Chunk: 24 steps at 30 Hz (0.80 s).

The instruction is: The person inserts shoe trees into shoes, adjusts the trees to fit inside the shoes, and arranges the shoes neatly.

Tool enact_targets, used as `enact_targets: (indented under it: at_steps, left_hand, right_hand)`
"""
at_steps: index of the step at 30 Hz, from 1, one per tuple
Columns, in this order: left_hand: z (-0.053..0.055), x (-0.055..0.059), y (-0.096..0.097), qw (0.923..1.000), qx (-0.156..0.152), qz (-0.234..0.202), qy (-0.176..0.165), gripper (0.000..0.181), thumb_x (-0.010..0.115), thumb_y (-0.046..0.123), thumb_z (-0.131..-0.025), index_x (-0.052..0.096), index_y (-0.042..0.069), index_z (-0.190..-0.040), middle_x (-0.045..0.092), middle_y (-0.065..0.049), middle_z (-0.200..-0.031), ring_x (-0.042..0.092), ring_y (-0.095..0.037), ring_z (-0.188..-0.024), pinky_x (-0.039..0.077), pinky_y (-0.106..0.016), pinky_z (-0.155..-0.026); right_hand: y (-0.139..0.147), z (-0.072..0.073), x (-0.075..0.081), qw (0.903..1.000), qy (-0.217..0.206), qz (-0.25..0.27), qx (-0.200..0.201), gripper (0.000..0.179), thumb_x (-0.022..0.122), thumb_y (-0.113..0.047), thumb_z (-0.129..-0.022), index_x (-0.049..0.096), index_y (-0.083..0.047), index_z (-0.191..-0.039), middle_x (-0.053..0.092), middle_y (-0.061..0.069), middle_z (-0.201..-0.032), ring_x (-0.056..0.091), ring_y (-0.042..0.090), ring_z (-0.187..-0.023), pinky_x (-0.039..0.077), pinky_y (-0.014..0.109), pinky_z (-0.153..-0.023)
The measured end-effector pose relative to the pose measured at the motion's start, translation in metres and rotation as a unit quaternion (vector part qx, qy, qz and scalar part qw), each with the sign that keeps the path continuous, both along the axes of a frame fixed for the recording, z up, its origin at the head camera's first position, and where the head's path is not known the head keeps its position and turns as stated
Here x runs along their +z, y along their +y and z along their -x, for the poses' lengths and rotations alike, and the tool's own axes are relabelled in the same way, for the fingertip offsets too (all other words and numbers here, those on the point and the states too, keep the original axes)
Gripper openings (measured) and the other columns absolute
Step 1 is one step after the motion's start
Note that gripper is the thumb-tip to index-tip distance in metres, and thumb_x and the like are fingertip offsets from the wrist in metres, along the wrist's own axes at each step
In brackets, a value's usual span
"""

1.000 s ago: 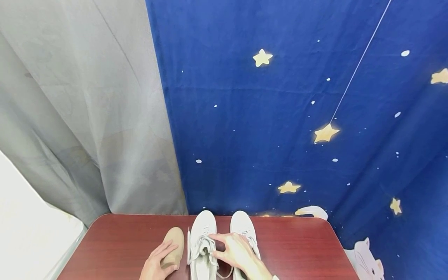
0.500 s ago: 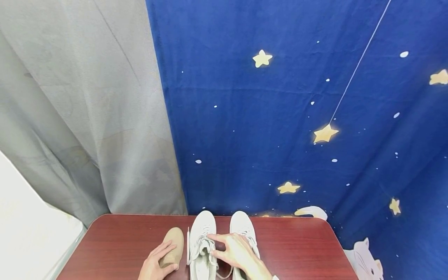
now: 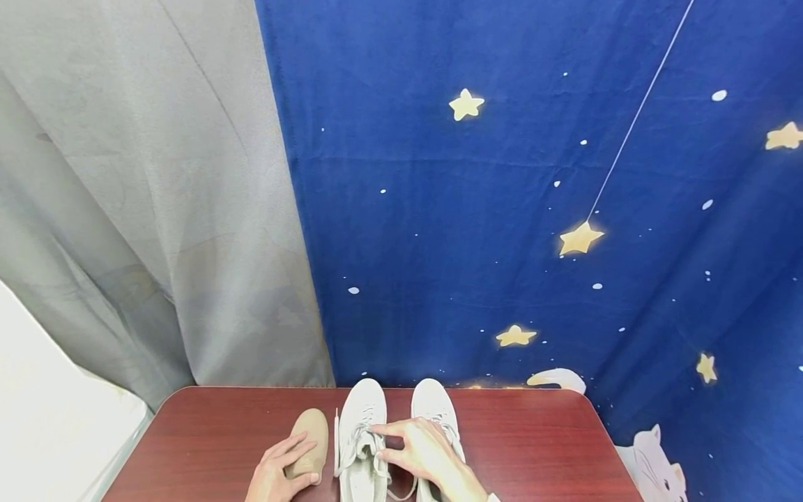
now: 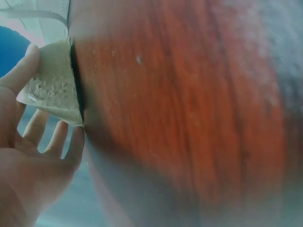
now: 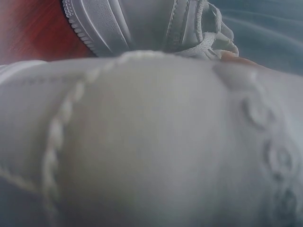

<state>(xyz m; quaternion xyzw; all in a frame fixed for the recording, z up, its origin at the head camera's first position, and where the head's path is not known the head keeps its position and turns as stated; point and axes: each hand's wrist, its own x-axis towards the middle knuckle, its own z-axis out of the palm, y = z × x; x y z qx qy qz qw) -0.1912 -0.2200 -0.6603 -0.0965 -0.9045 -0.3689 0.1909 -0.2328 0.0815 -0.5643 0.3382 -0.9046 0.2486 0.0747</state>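
Note:
My left hand [image 3: 276, 470] holds a tan shoe-shaped insert [image 3: 311, 446] at the left, fingers over its side and thumb at its near end. In the left wrist view the insert [image 4: 54, 80] shows a rough, bumpy surface between thumb and fingers. Beside it stands a white lace-up sneaker [image 3: 364, 404], toe pointing away. My right hand [image 3: 429, 453] reaches across a second white sneaker [image 3: 433, 399]; its straight index finger and thumb touch the first sneaker near the laces and opening. Close white shoe material [image 5: 142, 142] fills the right wrist view, hiding most of that hand.
Everything rests on a reddish-brown table [image 3: 521, 439] with rounded far corners. A loose white lace [image 3: 337, 443] lies beside the left sneaker. Behind hang a grey curtain [image 3: 238, 279] and a blue star-printed curtain [image 3: 452, 230]. A white surface [image 3: 56, 404] stands at far left.

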Motion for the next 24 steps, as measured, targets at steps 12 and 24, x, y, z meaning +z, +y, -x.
enact_targets:
  at_steps: [12,24]
  left_hand:
    - [-0.004,0.016,0.006,0.9870,0.069,-0.036,-0.141,0.052,0.074,0.054,-0.062,0.065,0.038,-0.111,0.054,0.014,-0.125,0.046,-0.019,-0.118,0.042,-0.036,-0.089]
    - [-0.007,0.021,0.004,0.9906,0.061,-0.091,-0.082,0.051,0.079,0.044,-0.063,0.066,0.032,-0.110,0.054,0.011,-0.125,0.041,0.009,-0.114,0.028,-0.001,-0.082]
  right_hand:
    - [-0.001,0.002,-0.003,0.9996,-0.026,0.007,-0.004,0.040,0.066,-0.048,-0.076,0.057,-0.049,-0.115,0.060,-0.021,-0.064,0.053,-0.006,-0.063,0.042,0.017,-0.056]
    - [-0.001,0.002,-0.004,0.9997,-0.018,0.006,-0.018,0.040,0.067,-0.049,-0.074,0.058,-0.051,-0.113,0.064,-0.027,-0.086,0.058,-0.006,-0.074,0.045,0.020,-0.060]
